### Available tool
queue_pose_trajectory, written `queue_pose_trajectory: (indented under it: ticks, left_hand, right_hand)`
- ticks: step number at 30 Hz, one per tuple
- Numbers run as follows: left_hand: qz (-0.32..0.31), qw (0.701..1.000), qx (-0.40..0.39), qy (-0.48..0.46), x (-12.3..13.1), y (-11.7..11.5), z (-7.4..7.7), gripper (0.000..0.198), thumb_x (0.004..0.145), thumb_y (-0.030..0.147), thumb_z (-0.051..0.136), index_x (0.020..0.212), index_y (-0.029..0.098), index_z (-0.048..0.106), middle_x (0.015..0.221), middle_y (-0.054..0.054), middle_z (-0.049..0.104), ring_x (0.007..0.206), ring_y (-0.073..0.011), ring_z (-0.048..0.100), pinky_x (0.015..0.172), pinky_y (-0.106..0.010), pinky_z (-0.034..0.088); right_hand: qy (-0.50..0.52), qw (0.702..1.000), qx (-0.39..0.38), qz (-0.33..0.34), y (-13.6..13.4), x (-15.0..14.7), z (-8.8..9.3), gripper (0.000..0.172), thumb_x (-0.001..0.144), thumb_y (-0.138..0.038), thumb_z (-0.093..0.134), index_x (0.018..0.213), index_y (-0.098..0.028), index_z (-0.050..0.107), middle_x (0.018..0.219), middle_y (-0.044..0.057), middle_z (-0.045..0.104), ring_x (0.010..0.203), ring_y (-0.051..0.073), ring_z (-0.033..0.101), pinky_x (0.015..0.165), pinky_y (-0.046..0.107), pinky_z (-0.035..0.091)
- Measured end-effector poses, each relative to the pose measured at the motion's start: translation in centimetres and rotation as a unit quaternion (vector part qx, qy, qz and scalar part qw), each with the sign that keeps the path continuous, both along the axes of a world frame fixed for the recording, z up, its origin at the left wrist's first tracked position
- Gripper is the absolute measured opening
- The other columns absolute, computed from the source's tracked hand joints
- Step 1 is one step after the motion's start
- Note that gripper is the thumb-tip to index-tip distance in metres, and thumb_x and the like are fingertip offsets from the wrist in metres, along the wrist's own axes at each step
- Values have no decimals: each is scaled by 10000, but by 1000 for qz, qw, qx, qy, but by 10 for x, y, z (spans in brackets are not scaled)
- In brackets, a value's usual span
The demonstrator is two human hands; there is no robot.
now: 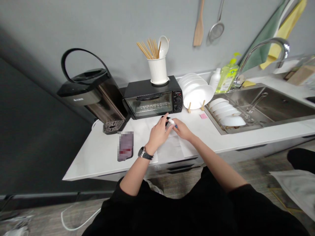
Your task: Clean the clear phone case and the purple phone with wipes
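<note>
My left hand (158,132), with a dark watch on its wrist, and my right hand (183,128) meet over the white counter in front of the toaster oven (150,103). Between their fingers is a small white object (171,121), partly covered; its kind cannot be made out. A bit of blue shows by the right fingertips. Both hands are closed around this object. Something small and dark lies just beyond the left fingertips, mostly hidden. Sheets of white paper (171,149) lie on the counter below my hands.
A phone (126,146) lies left of my hands, before a tall drinks dispenser (95,98). White plates (197,95) stand in a rack beside the oven. Bowls (225,111) sit in the sink (283,113) at right. A utensil holder (158,70) tops the oven.
</note>
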State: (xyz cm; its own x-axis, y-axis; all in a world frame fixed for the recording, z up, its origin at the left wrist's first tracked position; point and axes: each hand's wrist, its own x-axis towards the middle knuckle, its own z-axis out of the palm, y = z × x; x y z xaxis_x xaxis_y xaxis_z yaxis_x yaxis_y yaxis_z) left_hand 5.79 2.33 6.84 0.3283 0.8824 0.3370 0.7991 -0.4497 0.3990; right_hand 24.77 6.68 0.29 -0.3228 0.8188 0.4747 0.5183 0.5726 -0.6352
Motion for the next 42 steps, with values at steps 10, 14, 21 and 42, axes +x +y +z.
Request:
queue_pose_trajectory:
  ticks: [10,14,21,42]
  left_hand:
    - [-91,981,-27,166,-59,-83,9,480,1097,443,294,918,211,675,786,-86,729,677,-231,694,673,-328,499]
    - [-26,999,-18,34,-110,-78,34,441,1094,425,314,880,235,650,806,-41,708,764,-206,681,770,-325,521]
    - [-114,977,-122,-134,-19,29,-16,236,954,408,663,1076,206,674,849,-13,756,775,-174,697,754,-277,528]
    - [-219,930,-230,-183,75,29,-40,463,1054,501,432,1015,167,750,1045,-88,763,1004,-219,705,974,-352,541]
  right_hand:
    - [-182,983,-4,17,-83,49,21,272,933,-537,685,982,-270,667,826,46,757,763,256,716,715,328,509]
    - [-26,992,-44,-111,-83,119,18,380,928,-620,655,1007,-251,612,759,26,678,655,216,633,676,342,514]
    - [265,944,-187,51,-87,69,-4,430,909,-580,698,1130,-256,522,1136,80,698,1001,241,736,927,412,575]
    - [365,918,-153,-33,-86,59,-14,406,960,-650,549,1145,-289,526,1384,114,644,1330,303,588,1111,485,497]
